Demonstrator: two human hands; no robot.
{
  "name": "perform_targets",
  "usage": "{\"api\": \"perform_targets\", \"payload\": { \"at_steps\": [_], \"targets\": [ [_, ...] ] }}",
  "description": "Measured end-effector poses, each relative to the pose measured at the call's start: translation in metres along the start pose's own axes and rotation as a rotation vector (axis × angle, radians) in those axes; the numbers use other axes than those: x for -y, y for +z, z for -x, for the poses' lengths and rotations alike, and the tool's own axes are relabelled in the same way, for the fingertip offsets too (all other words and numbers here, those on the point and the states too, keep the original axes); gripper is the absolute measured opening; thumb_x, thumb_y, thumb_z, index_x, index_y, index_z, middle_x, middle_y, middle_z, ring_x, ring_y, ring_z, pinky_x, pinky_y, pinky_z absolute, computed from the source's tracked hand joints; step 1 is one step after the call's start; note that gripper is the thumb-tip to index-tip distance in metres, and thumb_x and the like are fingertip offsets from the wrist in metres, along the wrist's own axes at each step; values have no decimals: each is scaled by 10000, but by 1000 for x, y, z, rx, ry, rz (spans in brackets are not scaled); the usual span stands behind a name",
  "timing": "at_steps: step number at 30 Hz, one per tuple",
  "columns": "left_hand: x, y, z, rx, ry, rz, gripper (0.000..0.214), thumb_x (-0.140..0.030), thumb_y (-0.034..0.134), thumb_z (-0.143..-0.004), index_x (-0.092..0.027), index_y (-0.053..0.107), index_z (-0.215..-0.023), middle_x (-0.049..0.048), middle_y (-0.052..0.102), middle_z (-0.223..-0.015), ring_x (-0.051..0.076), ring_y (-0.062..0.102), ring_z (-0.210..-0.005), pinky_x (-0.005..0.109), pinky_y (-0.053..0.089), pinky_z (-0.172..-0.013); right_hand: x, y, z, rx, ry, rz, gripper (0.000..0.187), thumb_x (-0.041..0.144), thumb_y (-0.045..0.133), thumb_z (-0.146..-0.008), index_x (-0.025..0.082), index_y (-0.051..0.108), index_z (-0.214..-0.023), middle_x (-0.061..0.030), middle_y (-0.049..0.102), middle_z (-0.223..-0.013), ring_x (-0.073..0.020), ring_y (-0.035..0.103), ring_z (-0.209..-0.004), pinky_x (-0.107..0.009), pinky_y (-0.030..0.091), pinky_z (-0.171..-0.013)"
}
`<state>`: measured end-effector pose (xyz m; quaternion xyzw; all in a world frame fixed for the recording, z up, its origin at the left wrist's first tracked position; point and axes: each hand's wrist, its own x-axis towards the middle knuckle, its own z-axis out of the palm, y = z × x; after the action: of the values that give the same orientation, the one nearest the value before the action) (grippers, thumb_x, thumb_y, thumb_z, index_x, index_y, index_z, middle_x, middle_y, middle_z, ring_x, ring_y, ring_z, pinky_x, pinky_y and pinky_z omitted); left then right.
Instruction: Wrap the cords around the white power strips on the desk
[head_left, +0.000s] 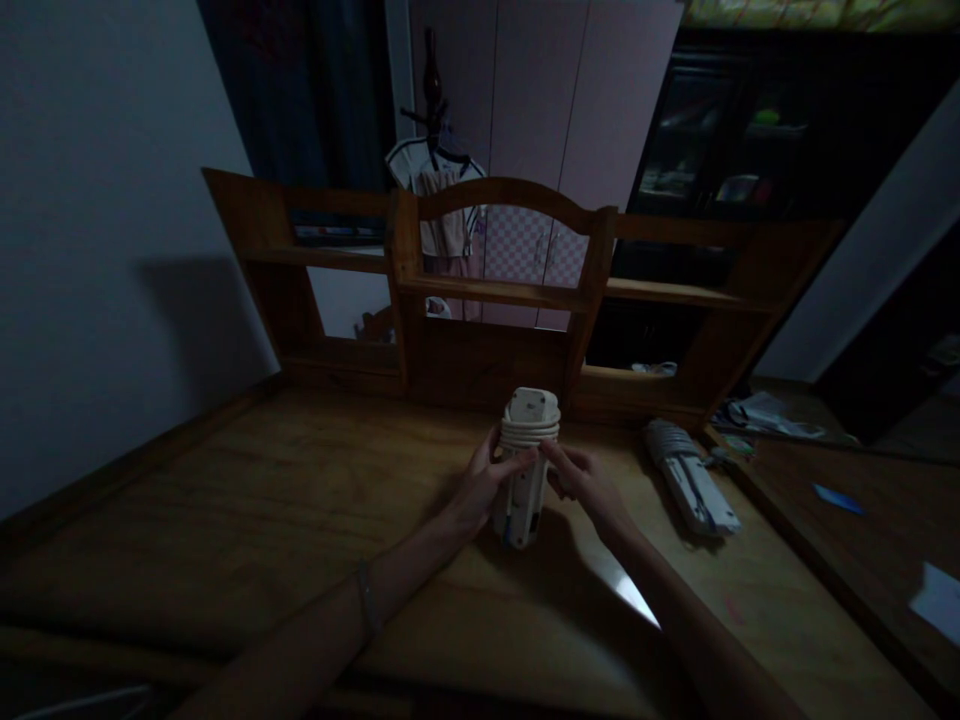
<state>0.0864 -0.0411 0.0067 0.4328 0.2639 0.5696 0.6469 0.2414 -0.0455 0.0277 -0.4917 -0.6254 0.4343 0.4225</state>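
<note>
A white power strip [521,492] stands tilted over the wooden desk, its screwed side facing me. Its white cord [529,432] is wound in several turns around the upper part. My left hand [484,480] grips the strip from the left, thumb lying across it just below the coils. On the other side, my right hand [585,480] has its thumb and index finger closed at the lower coils, on the cord. The other right fingers are bent and partly hidden. A second power strip [694,485], also wrapped with its cord, lies on the desk to the right.
The wooden desk [300,500] carries a low shelf unit [491,292] along its back edge. A wall [112,250] borders the left side. Papers [765,412] and a blue card [838,498] lie on a brown surface at right. Behind are cupboards and hanging clothes [446,210].
</note>
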Motion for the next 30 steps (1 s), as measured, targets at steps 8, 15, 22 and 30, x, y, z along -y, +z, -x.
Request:
{"api": "perform_targets", "payload": {
  "at_steps": [8,15,22,30],
  "targets": [
    [4,3,-2,18,20,83,517,-313,703,-762,-211,514,-1232,93,608,-1178,217,600,-1006,313,462,-860,-6,2,-1,-76,-34,-11,511,650,504,-784,164,506,-627,53,332,-502,-80,299,-442,-228,195,-438],
    [8,-2,-7,-50,-80,127,444,-336,762,-687,-167,626,-1074,73,668,-1026,161,628,-781,264,482,-718,-7,1,0,-59,-25,55,531,669,506,-769,150,567,-676,39,366,-508,-88,329,-438,-232,215,-424],
    [4,-10,-13,-53,-96,147,400,-333,745,-702,-140,641,-1037,50,674,-879,128,602,-647,237,476,-604,-6,2,-2,12,54,-19,529,651,549,-753,159,580,-945,44,461,-498,-93,391,-405,-205,268,-391],
    [6,-5,-8,-62,-23,87,451,-322,741,-713,-198,581,-1117,77,635,-1117,209,628,-934,296,493,-790,-4,11,12,8,-121,332,515,558,639,-727,180,593,-1073,-36,642,-694,-169,569,-572,-246,384,-504]
  ]
}}
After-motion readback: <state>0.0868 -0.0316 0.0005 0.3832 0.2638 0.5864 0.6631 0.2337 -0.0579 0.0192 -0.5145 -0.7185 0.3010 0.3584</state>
